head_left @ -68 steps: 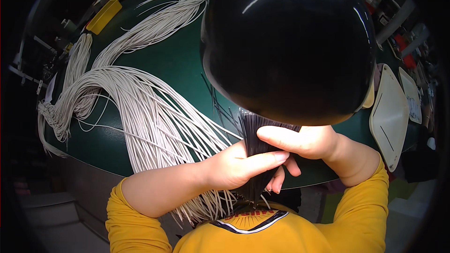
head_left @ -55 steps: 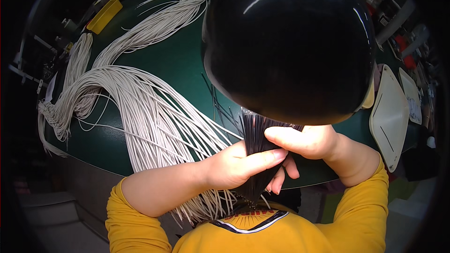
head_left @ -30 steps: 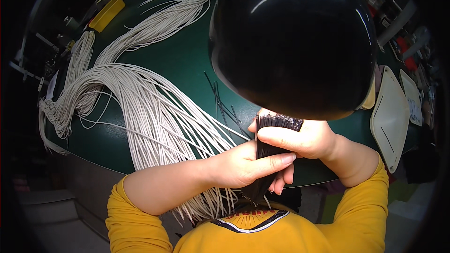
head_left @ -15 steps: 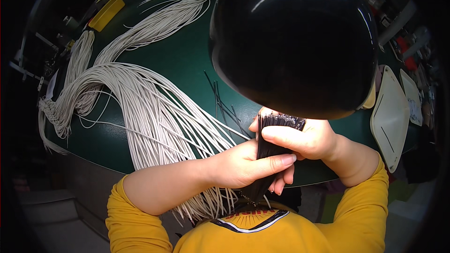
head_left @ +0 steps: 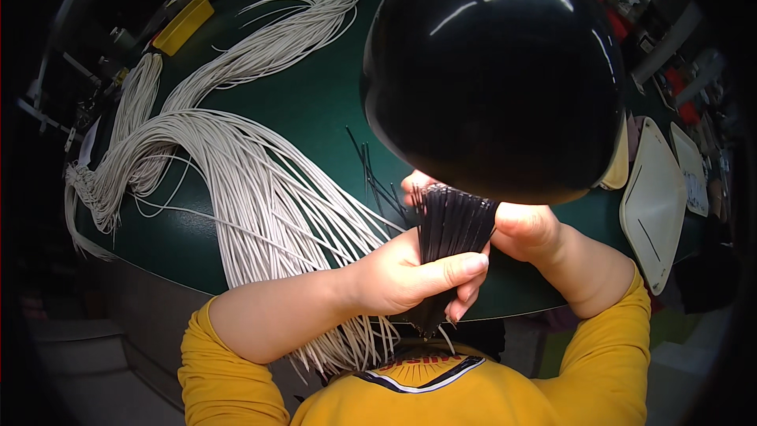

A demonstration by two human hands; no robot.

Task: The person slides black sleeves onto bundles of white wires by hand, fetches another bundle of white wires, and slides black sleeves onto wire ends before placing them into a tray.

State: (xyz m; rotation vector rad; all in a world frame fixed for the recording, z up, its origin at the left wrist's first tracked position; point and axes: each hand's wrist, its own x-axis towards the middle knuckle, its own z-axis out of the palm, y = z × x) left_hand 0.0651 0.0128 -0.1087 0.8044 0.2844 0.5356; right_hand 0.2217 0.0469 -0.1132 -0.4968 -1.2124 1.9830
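My left hand (head_left: 414, 272) is closed around the lower part of a bundle of thin black tubes (head_left: 445, 225), its thumb pressed across the front. The bundle's upper ends fan out beneath a large glossy black dome (head_left: 493, 79). My right hand (head_left: 532, 229) cups those upper ends, with its fingertips showing behind their left side and its thumb at their right edge. The dome hides part of this hand. On the green table (head_left: 292, 95), a few loose black tubes (head_left: 368, 166) lie just left of the bundle.
A long hank of white cords (head_left: 244, 181) sweeps over the left side and hangs off the near edge. More white cords (head_left: 276, 39) stretch toward the back. A yellow tray (head_left: 183, 25) sits at far left. To the right, a cream tray (head_left: 656, 197) holds a thin black piece.
My right thumb has moved off the front of the bundle to its right edge. The upper ends of the black tubes are spread wider, and the bundle has shifted slightly left.
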